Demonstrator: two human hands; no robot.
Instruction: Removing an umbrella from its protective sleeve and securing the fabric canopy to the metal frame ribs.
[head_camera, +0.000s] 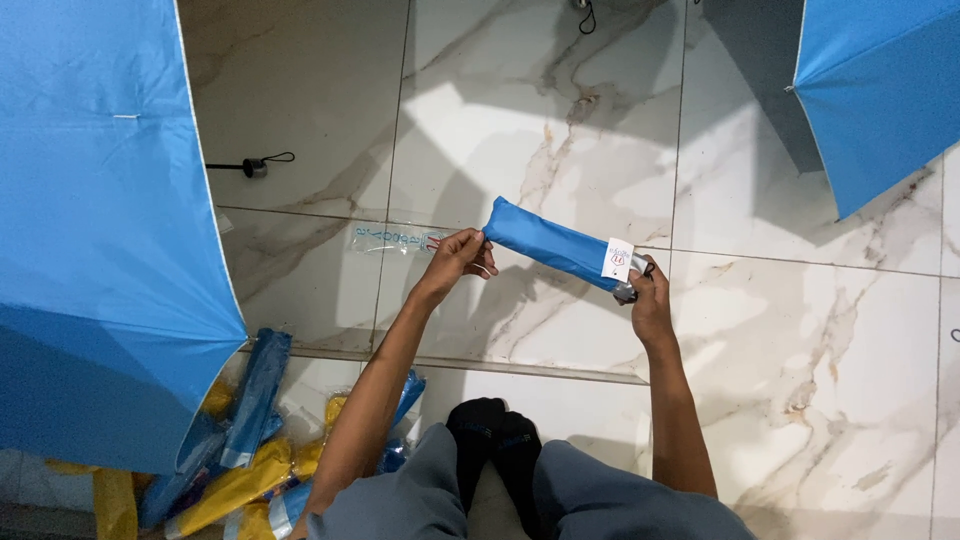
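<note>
Mid-sleeving, apparently: folded blue fabric umbrella in its matching sleeve (555, 245) held level above marble floor tiles (800, 380), left hand (458, 258) pinching the sleeve's closed end, right hand (648, 295) clamped round the handle end. Next, likely a firm tug leftward from the pinch.

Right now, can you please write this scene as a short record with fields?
Left hand: left hand grips the closed end of the folded blue umbrella
Right hand: right hand holds its handle end, near a white tag
Umbrella state: folded, in its sleeve, held above the floor
Floor: marble tiles, clear plastic bag
Nearby: open blue umbrella at left, another at right, pile of blue and yellow folded umbrellas
</note>
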